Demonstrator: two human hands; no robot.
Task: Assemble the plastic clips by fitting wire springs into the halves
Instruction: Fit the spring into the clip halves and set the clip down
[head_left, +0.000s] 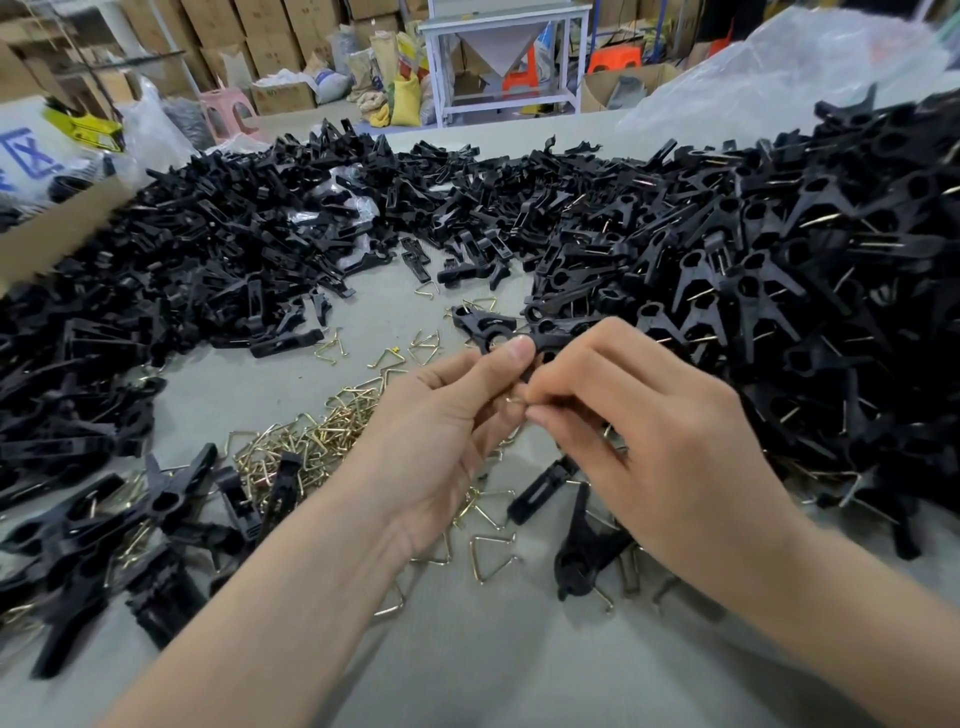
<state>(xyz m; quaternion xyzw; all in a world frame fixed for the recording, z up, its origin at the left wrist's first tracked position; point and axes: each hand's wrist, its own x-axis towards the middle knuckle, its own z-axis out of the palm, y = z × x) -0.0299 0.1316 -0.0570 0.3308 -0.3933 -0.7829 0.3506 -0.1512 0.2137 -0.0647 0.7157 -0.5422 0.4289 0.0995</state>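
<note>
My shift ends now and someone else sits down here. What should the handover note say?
Left hand: grips a black clip piece above the table.
Right hand: pinches a wire spring at that piece; whether it is seated is hidden.
Loose springs lie in front, loose halves are piled left and behind, and finished clips are heaped on the right.
Left: finish this clip, then the many remaining halves.

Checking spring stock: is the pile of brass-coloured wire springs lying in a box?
No, the brass-coloured wire springs lie loose on the grey table top.
</note>
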